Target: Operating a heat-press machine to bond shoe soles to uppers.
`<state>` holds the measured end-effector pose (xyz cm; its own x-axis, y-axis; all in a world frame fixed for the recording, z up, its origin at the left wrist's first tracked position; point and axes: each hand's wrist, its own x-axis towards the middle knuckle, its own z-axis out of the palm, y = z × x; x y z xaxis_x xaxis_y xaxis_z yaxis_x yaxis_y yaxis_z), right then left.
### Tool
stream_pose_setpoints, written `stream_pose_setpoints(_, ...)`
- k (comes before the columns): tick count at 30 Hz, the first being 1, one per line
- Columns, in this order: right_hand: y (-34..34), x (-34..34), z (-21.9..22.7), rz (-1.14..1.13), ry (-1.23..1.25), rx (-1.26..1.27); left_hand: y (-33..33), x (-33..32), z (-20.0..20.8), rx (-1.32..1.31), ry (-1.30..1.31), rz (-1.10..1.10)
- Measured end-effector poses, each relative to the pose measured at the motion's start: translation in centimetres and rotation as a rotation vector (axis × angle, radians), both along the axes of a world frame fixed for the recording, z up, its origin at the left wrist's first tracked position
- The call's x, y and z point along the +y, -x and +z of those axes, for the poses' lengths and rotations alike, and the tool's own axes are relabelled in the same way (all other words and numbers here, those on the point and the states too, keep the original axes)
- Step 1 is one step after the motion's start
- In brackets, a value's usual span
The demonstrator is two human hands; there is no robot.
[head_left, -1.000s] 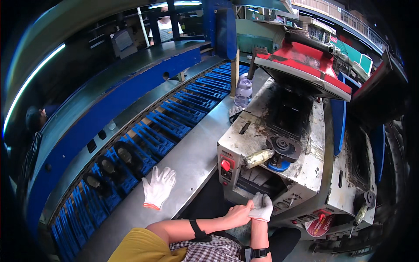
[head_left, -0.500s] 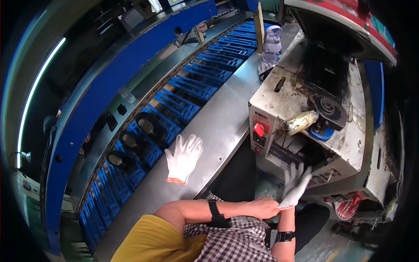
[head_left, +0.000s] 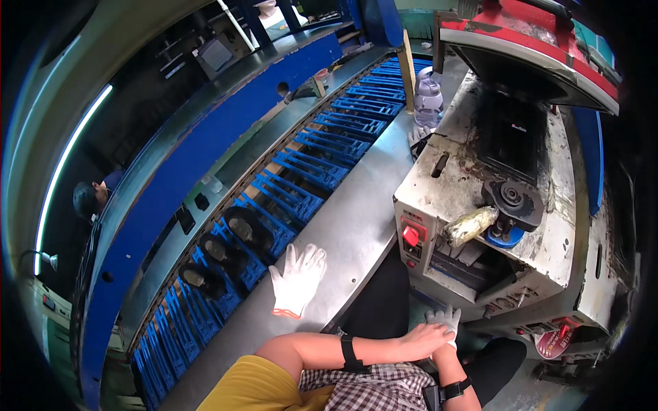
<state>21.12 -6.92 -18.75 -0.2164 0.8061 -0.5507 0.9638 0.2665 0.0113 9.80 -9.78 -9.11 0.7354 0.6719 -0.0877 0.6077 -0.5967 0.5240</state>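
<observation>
We judge the step in hand to be seating the worn glove on our right hand, which sits near us, on the near side of the white machine. Our bare left hand curls over the wrist end of that glove; we cannot tell whether it pinches the cloth or simply presses there. The right hand shows nothing in it, and with its fingers partly hidden we cannot tell how wide it stands.

To do this well, we should draw the cuff evenly toward the forearm, straighten the right fingers so each tip fills out, and stop short of the wristband (a bunched cuff could snag there). The loose glove lies flat to our left on the metal ledge, its orange cuff facing us, which should suit the bare hand.
</observation>
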Motion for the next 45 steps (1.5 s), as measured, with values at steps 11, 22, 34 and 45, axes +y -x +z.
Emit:
stream_pose_setpoints(11, -2.9, -2.0, -11.0, -0.014, -0.348, 0.417, -0.7, 1.2, -4.2, -0.503, 0.406, 0.26)
stream_pose_setpoints(22, -11.7, -3.0, -3.3, -0.961, -0.342, 1.35, 20.9, -1.2, 13.1, 0.105, -0.163, 0.871)
stream_pose_setpoints(34, -6.9, -1.6, 2.2, -0.844, -0.302, 1.449, 33.3, -5.5, 6.7, -0.318, 0.281, 1.477)
stream_pose_setpoints(45, 6.0, -0.4, 23.0, 0.006, -0.218, 1.579, 15.6, 0.4, 11.8, -1.014, 0.304, 0.854)
